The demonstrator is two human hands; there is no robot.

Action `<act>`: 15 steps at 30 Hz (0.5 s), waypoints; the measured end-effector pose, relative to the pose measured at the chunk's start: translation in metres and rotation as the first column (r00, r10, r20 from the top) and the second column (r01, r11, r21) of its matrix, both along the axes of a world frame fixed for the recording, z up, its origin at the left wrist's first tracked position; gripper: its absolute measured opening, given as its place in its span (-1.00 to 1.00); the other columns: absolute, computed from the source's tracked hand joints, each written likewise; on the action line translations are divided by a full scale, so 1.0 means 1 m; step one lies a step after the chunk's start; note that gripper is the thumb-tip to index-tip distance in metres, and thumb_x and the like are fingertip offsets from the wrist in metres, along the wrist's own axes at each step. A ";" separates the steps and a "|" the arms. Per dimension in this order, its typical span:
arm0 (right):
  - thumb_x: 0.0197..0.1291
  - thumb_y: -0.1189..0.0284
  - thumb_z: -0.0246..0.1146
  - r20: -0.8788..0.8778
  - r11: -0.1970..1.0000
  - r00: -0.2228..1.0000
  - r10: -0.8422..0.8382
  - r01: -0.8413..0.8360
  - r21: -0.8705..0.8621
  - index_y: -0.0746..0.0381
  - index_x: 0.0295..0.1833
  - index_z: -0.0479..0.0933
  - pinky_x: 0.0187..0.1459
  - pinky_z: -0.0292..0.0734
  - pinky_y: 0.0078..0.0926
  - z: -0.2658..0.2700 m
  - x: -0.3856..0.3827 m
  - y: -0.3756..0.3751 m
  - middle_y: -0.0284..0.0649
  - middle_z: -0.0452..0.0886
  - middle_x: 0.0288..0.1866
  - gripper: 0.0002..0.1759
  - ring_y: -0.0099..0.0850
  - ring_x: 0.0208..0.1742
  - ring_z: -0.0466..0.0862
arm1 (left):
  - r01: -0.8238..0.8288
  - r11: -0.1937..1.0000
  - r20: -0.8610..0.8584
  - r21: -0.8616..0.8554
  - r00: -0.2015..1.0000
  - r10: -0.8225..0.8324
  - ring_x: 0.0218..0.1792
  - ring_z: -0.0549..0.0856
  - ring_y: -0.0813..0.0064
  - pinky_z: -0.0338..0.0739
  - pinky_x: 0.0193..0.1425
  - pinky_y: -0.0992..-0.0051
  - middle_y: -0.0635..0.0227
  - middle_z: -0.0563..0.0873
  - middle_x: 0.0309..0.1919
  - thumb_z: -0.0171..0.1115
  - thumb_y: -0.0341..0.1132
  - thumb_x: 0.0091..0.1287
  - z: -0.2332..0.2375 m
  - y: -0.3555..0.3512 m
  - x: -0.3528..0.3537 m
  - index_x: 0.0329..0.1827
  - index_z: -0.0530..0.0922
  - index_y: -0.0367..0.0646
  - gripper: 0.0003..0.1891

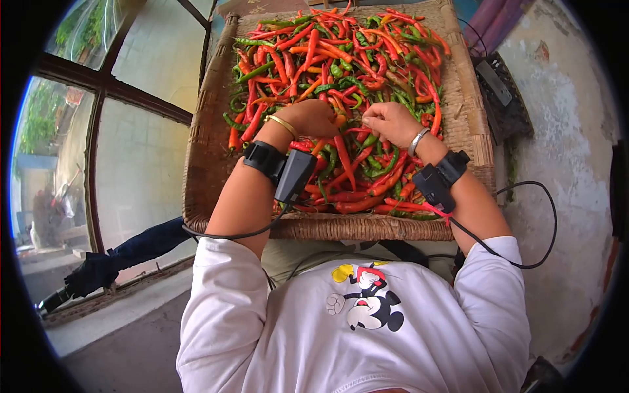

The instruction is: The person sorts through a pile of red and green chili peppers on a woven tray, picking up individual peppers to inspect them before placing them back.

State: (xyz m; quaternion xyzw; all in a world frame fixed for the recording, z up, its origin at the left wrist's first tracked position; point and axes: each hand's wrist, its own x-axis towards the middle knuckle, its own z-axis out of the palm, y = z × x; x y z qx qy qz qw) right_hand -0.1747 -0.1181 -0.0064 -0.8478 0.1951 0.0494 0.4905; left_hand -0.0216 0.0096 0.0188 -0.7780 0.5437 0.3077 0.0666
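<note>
A woven basket tray [209, 131] on my lap holds a heap of red, orange and green chili peppers [341, 59]. My left hand [313, 118] rests in the middle of the heap with its fingers curled over an orange chili [340, 121]. My right hand [390, 121] sits just to its right, fingertips pinched on a chili stem among the peppers. Both wrists carry bracelets and black strapped devices with cables.
A window with dark frames [98, 85] is on the left, with a folded dark umbrella [124, 255] on the sill below. A rough plaster wall [563, 164] stands on the right. A black cable [524, 190] loops beside my right arm.
</note>
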 end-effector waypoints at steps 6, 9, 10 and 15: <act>0.15 0.30 0.14 0.084 0.893 0.988 -0.128 0.078 0.443 0.29 -0.27 0.50 -0.62 0.36 -0.73 0.010 0.001 0.006 -0.36 0.53 -0.60 -0.75 -0.65 -0.66 0.49 | -0.165 0.979 -0.614 -0.118 0.787 0.058 -0.55 0.50 0.65 0.38 -0.46 0.58 0.46 0.58 -0.56 0.09 -0.22 0.18 0.023 0.004 -0.017 -0.39 0.54 -0.26 -0.76; 0.16 0.30 0.14 0.179 0.902 0.976 -0.128 0.039 0.429 0.26 -0.28 0.49 -0.66 0.32 -0.78 0.009 0.000 0.006 -0.38 0.52 -0.60 -0.78 -0.67 -0.68 0.46 | -0.183 0.982 -0.637 -0.052 0.763 0.108 -0.53 0.47 0.73 0.37 -0.45 0.66 0.51 0.54 -0.57 0.11 -0.25 0.21 0.029 0.003 -0.021 -0.36 0.52 -0.25 -0.79; 0.16 0.30 0.15 0.152 0.845 0.965 -0.211 0.102 0.524 0.25 -0.31 0.48 -0.67 0.30 -0.78 0.008 0.000 0.005 -0.39 0.50 -0.61 -0.79 -0.68 -0.69 0.44 | -0.197 0.973 -0.668 -0.117 0.741 0.070 -0.54 0.46 0.73 0.36 -0.46 0.67 0.52 0.53 -0.57 0.12 -0.25 0.21 0.019 0.002 -0.018 -0.38 0.52 -0.25 -0.79; 0.18 0.29 0.13 0.105 0.670 0.918 -0.383 0.198 0.715 0.21 -0.35 0.45 -0.69 0.22 -0.78 0.010 -0.002 -0.001 -0.43 0.45 -0.65 -0.79 -0.69 -0.70 0.37 | -0.144 0.981 -0.646 -0.134 0.763 0.023 -0.58 0.44 0.74 0.34 -0.50 0.69 0.56 0.50 -0.60 0.15 -0.25 0.21 0.015 0.002 -0.013 -0.40 0.51 -0.23 -0.80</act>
